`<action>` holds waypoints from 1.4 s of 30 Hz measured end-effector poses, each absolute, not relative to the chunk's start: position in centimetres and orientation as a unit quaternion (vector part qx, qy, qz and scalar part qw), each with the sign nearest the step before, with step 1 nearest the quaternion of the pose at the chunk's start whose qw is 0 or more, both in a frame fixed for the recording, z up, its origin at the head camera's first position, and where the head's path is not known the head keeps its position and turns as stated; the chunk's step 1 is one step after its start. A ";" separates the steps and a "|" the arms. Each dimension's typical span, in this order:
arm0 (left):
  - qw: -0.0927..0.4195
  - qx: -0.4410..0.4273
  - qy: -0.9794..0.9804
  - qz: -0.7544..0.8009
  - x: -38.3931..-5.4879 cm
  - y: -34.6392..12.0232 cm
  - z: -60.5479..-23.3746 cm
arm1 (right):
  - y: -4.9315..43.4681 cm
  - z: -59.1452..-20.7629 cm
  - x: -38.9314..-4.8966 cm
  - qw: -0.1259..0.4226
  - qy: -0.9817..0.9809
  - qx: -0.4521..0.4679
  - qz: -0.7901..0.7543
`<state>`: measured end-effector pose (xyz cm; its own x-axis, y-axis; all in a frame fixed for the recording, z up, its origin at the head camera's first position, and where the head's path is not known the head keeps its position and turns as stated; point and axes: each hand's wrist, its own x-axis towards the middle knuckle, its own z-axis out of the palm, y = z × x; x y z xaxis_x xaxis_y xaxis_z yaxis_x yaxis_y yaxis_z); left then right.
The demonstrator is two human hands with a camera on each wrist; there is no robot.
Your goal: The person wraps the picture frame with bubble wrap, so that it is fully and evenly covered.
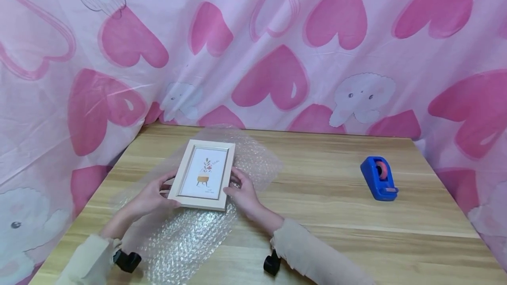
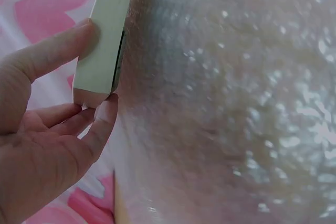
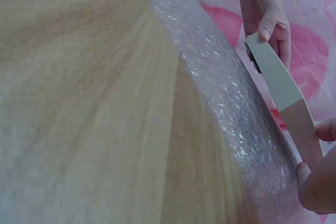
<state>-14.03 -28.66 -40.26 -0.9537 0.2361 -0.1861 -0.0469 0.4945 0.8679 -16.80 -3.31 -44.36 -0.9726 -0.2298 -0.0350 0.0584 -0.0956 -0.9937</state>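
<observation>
Between both hands is a light wooden picture frame point(image 1: 203, 175) with a small plant drawing, face up in the head view. My left hand point(image 1: 152, 197) grips its near left corner, thumb on the near edge and fingers beneath, as the left wrist view of the picture frame point(image 2: 102, 40) shows. At the right side, my right hand point(image 1: 245, 192) pinches the edge with the thumb on top. Under the picture frame lies a sheet of bubble wrap point(image 1: 190, 241), spread diagonally over the table. In the right wrist view the picture frame point(image 3: 278, 74) is seen edge-on above the bubble wrap point(image 3: 210, 77).
A blue tape dispenser point(image 1: 378, 179) with a pinkish roll stands on the right of the wooden table point(image 1: 317, 214). Behind and at the sides hangs a pink curtain point(image 1: 253, 74) with hearts. The table's far edge meets it.
</observation>
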 end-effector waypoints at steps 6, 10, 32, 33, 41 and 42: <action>0.166 0.025 0.864 0.474 -14.1 -29.1 -41.7 | -3.9 -45.4 -16.7 0.113 0.691 -0.056 -0.712; 0.170 0.009 0.871 0.462 -13.9 -29.2 -42.3 | -4.0 -45.9 -16.6 0.118 0.723 -0.073 -0.677; 0.175 0.061 0.870 0.457 -13.5 -31.5 -42.3 | -3.6 -45.8 -16.6 0.135 0.792 -0.144 -0.578; 0.175 0.064 0.871 0.455 -13.5 -31.5 -42.3 | -3.6 -45.8 -16.5 0.134 0.794 -0.146 -0.575; 0.175 0.084 0.867 0.459 -13.7 -32.1 -42.6 | -3.6 -45.7 -16.3 0.118 0.809 -0.156 -0.554; 0.174 0.081 0.867 0.459 -13.7 -32.1 -42.6 | -3.6 -45.8 -16.3 0.116 0.810 -0.156 -0.553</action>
